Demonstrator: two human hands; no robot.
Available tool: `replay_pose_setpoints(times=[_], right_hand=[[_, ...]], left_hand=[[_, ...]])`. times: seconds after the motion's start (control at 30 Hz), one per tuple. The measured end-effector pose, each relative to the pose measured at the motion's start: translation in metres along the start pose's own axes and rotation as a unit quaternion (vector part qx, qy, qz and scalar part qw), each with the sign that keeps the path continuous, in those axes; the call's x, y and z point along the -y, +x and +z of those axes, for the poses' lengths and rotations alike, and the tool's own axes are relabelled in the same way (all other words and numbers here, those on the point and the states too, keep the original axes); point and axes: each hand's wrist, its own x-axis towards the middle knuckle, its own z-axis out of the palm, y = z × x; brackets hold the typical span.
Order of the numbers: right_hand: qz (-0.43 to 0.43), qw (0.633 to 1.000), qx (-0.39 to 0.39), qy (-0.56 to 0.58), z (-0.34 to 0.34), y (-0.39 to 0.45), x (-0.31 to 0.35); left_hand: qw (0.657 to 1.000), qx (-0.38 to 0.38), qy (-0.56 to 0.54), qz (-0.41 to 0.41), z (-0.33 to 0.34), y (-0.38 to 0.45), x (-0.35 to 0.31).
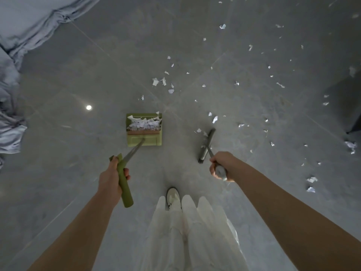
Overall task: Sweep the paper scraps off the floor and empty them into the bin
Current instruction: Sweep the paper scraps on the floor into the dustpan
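Note:
A green dustpan stands on the grey floor ahead of me, with a heap of white paper scraps in its tray. My left hand grips its green handle. My right hand grips the grey handle of a broom whose dark head lies on the floor to the right of the pan, apart from it. Several loose scraps lie just beyond the broom head, and many more are scattered across the floor up and to the right. No bin is in view.
Crumpled blue-grey cloth covers the floor along the left edge and top-left corner. A dark object stands at the right edge. My shoe and white trousers show at the bottom middle.

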Motion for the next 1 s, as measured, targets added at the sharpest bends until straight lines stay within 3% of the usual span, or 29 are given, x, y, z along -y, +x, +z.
replay_pose_setpoints(times=[0.37, 0.73, 0.87, 1.0], right_hand=[[0.047, 0.998, 0.032, 0.012, 0.045, 0.011, 0.026], [0.012, 0.999, -0.038, -0.003, 0.061, -0.001, 0.052], [0.005, 0.997, -0.014, -0.074, 0.065, 0.012, 0.075], [0.022, 0.999, 0.018, -0.020, 0.073, 0.021, 0.105]], left_hand=[[1.000, -0.006, -0.020, 0.008, 0.000, 0.041, -0.060], [0.999, -0.019, -0.035, 0.006, 0.012, 0.058, -0.084], [0.998, -0.027, -0.058, 0.003, 0.028, 0.062, -0.092], [0.995, -0.045, -0.083, -0.007, 0.049, 0.061, -0.105]])
